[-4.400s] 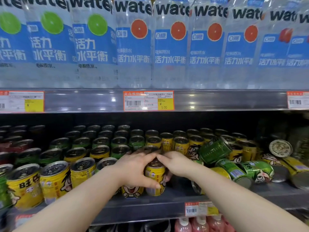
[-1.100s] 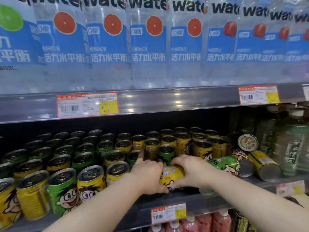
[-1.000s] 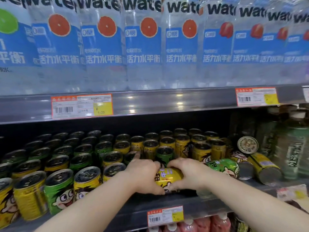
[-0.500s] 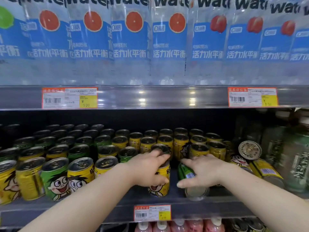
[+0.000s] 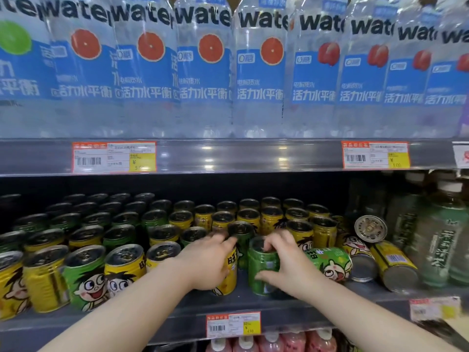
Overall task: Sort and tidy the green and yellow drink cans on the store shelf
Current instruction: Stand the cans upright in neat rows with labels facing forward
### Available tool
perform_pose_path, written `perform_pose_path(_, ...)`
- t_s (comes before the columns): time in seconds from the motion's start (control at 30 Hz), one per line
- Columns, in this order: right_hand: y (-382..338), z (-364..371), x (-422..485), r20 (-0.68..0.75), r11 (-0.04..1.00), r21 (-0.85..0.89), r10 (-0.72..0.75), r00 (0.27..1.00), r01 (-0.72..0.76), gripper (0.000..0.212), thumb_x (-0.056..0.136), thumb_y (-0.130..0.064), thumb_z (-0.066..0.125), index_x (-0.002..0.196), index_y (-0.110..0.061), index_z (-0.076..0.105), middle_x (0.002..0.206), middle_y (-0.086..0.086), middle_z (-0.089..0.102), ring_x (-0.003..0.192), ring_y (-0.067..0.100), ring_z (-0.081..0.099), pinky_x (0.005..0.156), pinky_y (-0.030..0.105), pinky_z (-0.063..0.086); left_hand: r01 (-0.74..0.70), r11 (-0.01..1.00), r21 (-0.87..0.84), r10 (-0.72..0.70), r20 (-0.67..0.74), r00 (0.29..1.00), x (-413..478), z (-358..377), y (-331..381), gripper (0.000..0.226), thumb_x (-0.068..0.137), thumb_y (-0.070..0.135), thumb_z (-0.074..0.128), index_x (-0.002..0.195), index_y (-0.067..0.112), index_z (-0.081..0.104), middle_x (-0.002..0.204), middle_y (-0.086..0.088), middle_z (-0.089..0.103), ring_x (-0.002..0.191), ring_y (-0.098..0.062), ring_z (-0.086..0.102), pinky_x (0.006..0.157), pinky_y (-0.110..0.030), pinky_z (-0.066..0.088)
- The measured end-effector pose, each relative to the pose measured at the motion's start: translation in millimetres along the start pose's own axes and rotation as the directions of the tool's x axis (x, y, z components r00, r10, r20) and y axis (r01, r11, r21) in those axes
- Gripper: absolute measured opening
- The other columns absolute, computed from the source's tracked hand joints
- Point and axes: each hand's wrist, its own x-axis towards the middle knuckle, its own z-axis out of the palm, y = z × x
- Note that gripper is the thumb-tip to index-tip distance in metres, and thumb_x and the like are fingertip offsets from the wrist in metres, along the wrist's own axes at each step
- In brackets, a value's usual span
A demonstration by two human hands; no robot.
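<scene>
Rows of upright yellow and green cartoon-face cans fill the middle shelf (image 5: 253, 304). My left hand (image 5: 206, 262) grips an upright yellow can (image 5: 229, 274) near the shelf's front. Just to its right, my right hand (image 5: 284, 262) grips an upright green can (image 5: 261, 269), fingers over its top and thumb on its side. Behind the two stands another green can (image 5: 241, 233). A green can (image 5: 330, 261) lies on its side to the right of my right hand. Further right lie toppled yellow cans (image 5: 392, 262).
Green tea bottles (image 5: 441, 240) stand at the shelf's right end. Large water bottles (image 5: 203, 72) line the shelf above. Price tags (image 5: 233, 323) hang on the shelf edges. Pink bottles (image 5: 269, 342) show below.
The green can that lay on its side under my right hand now stands upright in that hand's grip. My left hand stays on the yellow can.
</scene>
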Motion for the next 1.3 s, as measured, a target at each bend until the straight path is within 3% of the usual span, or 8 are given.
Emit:
perform_pose_path(0.17,-2.7,-1.3,-2.9,-0.009,0.974,0.118,0.196,0.981,-0.193,0.052,0.074,-0.034,0.076,0.103,-0.027,0.034,0.105,-0.005,0.055,0.085,0.011,0.056,0.066,0.020,0.044,-0.005,0.999,-0.033,0.004,-0.028,1.000,1.7,7.8,-3.1,0.078,0.092,0.038,0.048,0.150,0.022,0.000,0.157,-0.006,0.012,0.143,-0.026,0.015,0.117,-0.035,0.017)
perform_pose_path(0.43,-13.7,9.7,-11.4,0.033,0.975,0.186,0.115,0.993,-0.119,0.077,0.082,-0.014,0.057,0.143,-0.031,0.015,0.140,0.000,0.043,0.119,0.016,0.050,0.101,0.030,0.043,-0.028,0.999,-0.046,0.023,-0.101,0.995,-3.4,14.8,-4.0,0.083,0.083,0.062,0.050,0.145,0.048,-0.004,0.158,-0.005,0.008,0.143,-0.030,0.010,0.118,-0.041,0.014)
perform_pose_path(0.53,3.3,-9.5,-20.0,-0.075,0.993,-0.096,0.063,0.995,-0.070,0.065,0.081,-0.009,0.049,0.141,-0.026,0.030,0.145,-0.002,0.034,0.129,0.019,0.040,0.105,0.032,0.038,-0.016,0.998,-0.055,0.009,-0.131,0.991,-6.0,13.6,5.2,0.079,0.084,0.063,0.048,0.147,0.041,0.006,0.159,-0.002,0.001,0.146,-0.029,0.000,0.117,-0.046,-0.002)
perform_pose_path(0.63,27.1,-30.0,-25.1,0.018,0.872,-0.475,0.142,0.990,-0.117,0.064,0.080,-0.022,0.054,0.140,-0.028,0.032,0.145,-0.002,0.033,0.134,0.024,0.030,0.107,0.038,0.033,-0.031,0.997,-0.063,0.021,-0.151,0.988,-1.8,9.0,19.7,0.078,0.085,0.061,0.048,0.148,0.035,0.010,0.159,0.000,0.005,0.146,-0.026,0.001,0.116,-0.046,-0.003)
perform_pose_path(0.73,47.8,-36.8,-27.0,0.143,0.826,-0.552,0.231,0.962,-0.116,0.080,0.079,-0.026,0.059,0.146,-0.030,0.017,0.153,-0.006,0.019,0.139,0.026,0.021,0.110,0.046,0.027,-0.060,0.996,-0.065,0.049,-0.166,0.985,11.8,1.7,37.1,0.073,0.088,0.058,0.045,0.149,0.032,0.012,0.159,0.000,0.010,0.146,-0.024,0.005,0.118,-0.046,-0.001)
perform_pose_path(0.87,57.2,-33.2,-24.0,0.118,0.783,-0.622,0.102,0.988,-0.007,0.079,0.081,-0.032,0.064,0.145,-0.029,0.019,0.152,-0.005,0.023,0.137,0.025,0.026,0.106,0.043,0.031,-0.052,0.998,-0.035,0.049,-0.101,0.994,24.0,1.3,58.0,0.072,0.093,0.053,0.041,0.150,0.025,0.009,0.158,-0.004,0.014,0.145,-0.022,0.012,0.117,-0.042,0.006)
perform_pose_path(1.1,45.7,-40.9,-18.0,0.072,0.985,-0.169,-0.019,0.997,0.031,0.076,0.082,-0.045,0.064,0.144,-0.029,0.023,0.147,-0.009,0.031,0.127,0.015,0.045,0.104,0.032,0.038,0.002,1.000,0.000,-0.002,-0.065,0.998,27.6,4.7,57.3,0.086,0.085,0.061,0.049,0.150,0.028,0.004,0.159,-0.001,0.012,0.145,-0.019,0.012,0.118,-0.036,0.011)
perform_pose_path(1.3,47.5,-32.1,-11.2,0.052,0.944,0.304,0.120,0.991,-0.130,0.062,0.084,-0.029,0.066,0.136,-0.021,0.033,0.119,-0.010,0.047,0.119,0.009,0.047,0.094,0.016,0.033,0.050,0.998,-0.047,-0.052,-0.037,0.998,25.8,-0.8,64.3,0.091,0.080,0.067,0.051,0.149,0.034,0.001,0.157,0.001,0.017,0.144,-0.018,0.015,0.118,-0.038,0.012)
